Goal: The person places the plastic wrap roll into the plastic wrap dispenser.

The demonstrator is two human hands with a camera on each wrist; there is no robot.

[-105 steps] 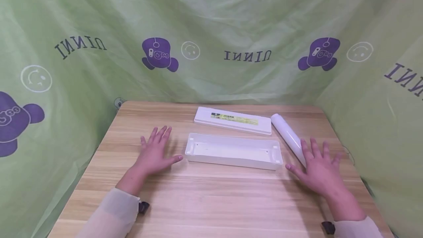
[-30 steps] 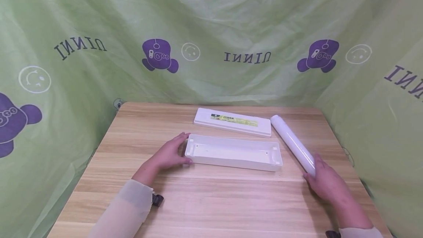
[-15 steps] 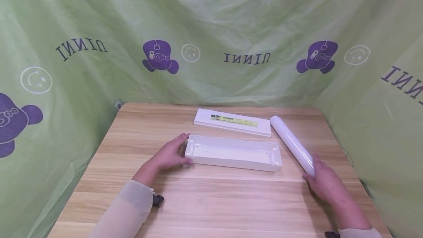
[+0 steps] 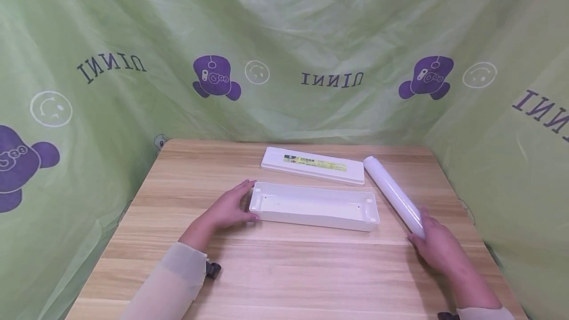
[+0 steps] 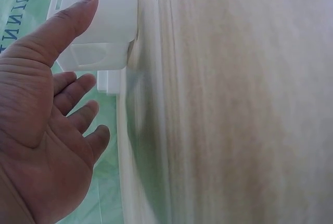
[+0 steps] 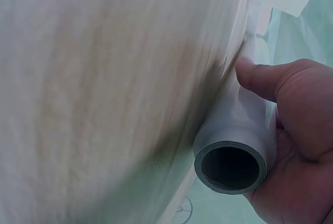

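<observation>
A long white plastic box (image 4: 311, 205) without its lid sits in the middle of the wooden table. My left hand (image 4: 228, 208) holds its left end, the thumb along the front wall and the fingers toward the back corner; in the left wrist view the thumb lies on the white box wall (image 5: 104, 15). On the right, a glossy white roll of cling film (image 4: 393, 191) lies slanted on the table. My right hand (image 4: 440, 246) grips its near end. The right wrist view shows the hollow core of the cling film roll (image 6: 234, 135), with the thumb across its side.
Behind the box lies a flat white lid (image 4: 275, 158) with a yellow-green label, close to the far end of the roll. A green printed curtain (image 4: 284, 107) hangs around the back and sides of the wooden table (image 4: 289, 280).
From open above the table, my left hand has moved to the box's left end and my right hand to the roll's near end. Over the last second both hands have stayed almost still.
</observation>
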